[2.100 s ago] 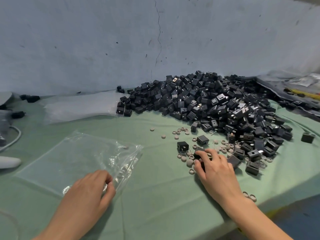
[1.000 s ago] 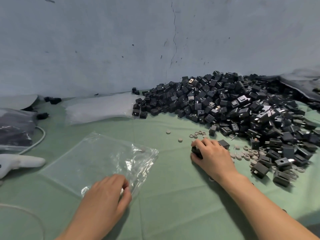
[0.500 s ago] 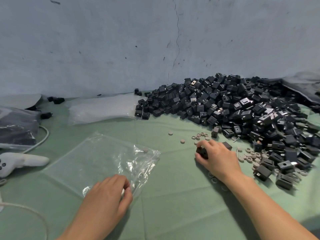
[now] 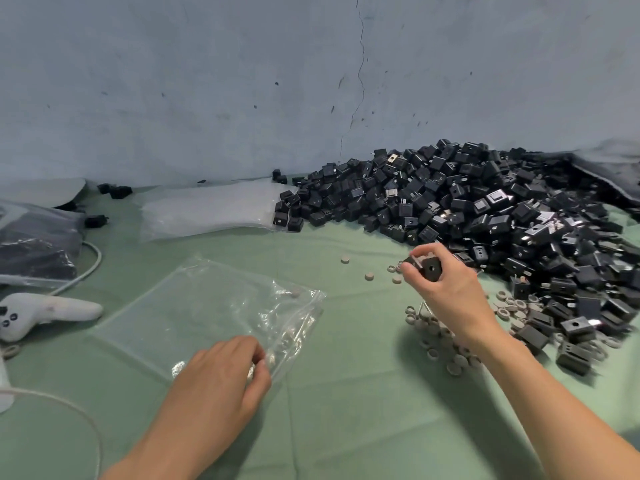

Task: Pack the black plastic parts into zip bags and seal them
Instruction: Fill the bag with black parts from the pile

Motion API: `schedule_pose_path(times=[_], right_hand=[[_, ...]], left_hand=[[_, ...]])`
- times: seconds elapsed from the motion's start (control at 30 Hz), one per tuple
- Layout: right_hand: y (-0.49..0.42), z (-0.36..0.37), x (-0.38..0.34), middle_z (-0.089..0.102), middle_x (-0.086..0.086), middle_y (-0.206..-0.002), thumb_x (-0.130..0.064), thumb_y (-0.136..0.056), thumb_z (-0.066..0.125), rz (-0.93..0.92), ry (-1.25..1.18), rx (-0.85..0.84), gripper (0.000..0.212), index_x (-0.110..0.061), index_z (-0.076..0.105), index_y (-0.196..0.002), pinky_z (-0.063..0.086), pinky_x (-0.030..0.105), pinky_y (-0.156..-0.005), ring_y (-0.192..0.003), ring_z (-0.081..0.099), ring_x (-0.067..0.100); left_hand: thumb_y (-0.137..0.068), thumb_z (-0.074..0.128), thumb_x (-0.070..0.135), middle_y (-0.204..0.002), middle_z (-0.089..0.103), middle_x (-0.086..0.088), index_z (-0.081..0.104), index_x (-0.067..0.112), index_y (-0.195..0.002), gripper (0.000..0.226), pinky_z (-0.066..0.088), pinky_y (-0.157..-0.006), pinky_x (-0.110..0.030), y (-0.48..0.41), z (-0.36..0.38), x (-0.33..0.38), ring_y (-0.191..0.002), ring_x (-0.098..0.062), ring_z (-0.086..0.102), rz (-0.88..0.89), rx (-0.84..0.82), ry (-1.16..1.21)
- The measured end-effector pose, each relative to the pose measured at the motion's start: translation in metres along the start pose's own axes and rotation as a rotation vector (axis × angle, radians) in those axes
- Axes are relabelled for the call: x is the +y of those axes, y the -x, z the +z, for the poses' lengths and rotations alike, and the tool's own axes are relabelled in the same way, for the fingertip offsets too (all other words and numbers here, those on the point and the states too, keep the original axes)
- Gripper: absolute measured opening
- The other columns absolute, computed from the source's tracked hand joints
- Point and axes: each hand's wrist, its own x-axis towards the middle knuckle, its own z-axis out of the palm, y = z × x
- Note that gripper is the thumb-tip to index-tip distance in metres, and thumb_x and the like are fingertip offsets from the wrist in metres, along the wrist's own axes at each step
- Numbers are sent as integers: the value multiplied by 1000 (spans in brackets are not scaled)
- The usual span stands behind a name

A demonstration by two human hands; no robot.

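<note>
The black part (image 4: 429,269) is pinched between the thumb and fingers of my right hand (image 4: 450,296), lifted off the table just in front of the big pile of black parts (image 4: 485,216) that banks up against the wall along the table's far edge, toward its right corner. I hold it clear of the surface so it can cross to the zip bag (image 4: 207,313), which lies flat and looks nearly empty near the middle of the table. My left hand (image 4: 221,375) pinches the near end of its mouth, I judge to pin it and lift the lip for the drop. Small grey rings (image 4: 436,337) are scattered under my right wrist and along the pile's near fringe. A stack of empty bags (image 4: 207,211) rests by the far edge, touching the pile. At the left edge lie a filled bag (image 4: 31,247), a white controller (image 4: 45,311) and a cable (image 4: 93,258). A green cloth (image 4: 346,410) covers the table; behind it stands a pale blue wall (image 4: 242,81) with a crack running down it.
</note>
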Motion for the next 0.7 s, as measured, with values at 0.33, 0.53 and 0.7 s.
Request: schedule_pose_path(times=[0.33, 0.53, 0.7], right_hand=[[61, 55, -83, 76, 4, -99, -42, -87, 70, 837, -961, -731, 33, -14, 68, -103, 41, 19, -39, -79, 73, 23], [76, 78, -89, 71, 22, -88, -19, -92, 66, 1143, -1420, -383, 18, -1, 63, -93, 64, 43, -64, -88, 71, 34], [80, 93, -94, 63, 15, -73, -12, -90, 60, 1091, -1355, -528, 11, -6, 61, -81, 57, 32, -47, -60, 68, 28]], left_hand=[[-95, 46, 39, -85, 61, 15, 52, 31, -93, 10, 45, -71, -30, 7, -4, 17, -76, -14, 57, 63, 67, 62], [-88, 26, 50, -77, 65, 12, 53, 27, -90, 36, 48, -61, -36, 8, -10, 27, -72, -20, 63, 26, 150, 97], [-87, 40, 39, -73, 64, 14, 58, 25, -87, 23, 49, -52, -30, 13, -13, 39, -62, -17, 63, 104, 178, 89]])
